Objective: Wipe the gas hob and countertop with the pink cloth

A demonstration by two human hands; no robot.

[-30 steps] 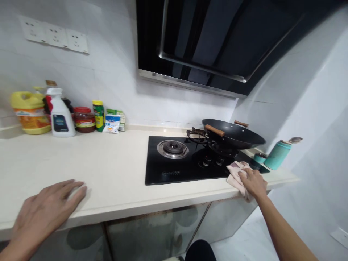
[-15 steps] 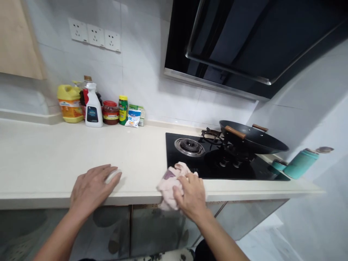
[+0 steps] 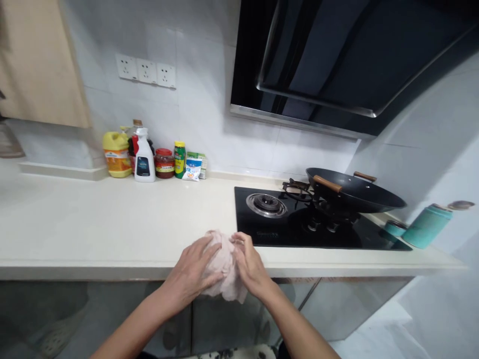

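A crumpled pale pink cloth point(image 3: 220, 262) is between my two hands at the counter's front edge, its lower part hanging over the edge. My left hand point(image 3: 192, 269) lies on the cloth's left side, fingers curved over it. From the right, my right hand point(image 3: 247, 262) grips the cloth, with the fingers bent around its edge. Just behind my right hand is the near left corner of the black gas stove point(image 3: 262, 234). The cream countertop point(image 3: 112, 224) runs off to the left.
A black wok point(image 3: 355, 192) sits on the stove's right side. Beyond it a teal canister point(image 3: 428, 227) stands by the wall. Along the back are a white spray bottle point(image 3: 144, 162), a yellow jug point(image 3: 118, 157), a red-lidded jar point(image 3: 164, 164) and packets. A range hood point(image 3: 318, 60) hangs above.
My left hand has moved right from the bare counter onto the cloth. My right hand has drawn the cloth slightly left, off the stove's corner. The view has shifted a little.
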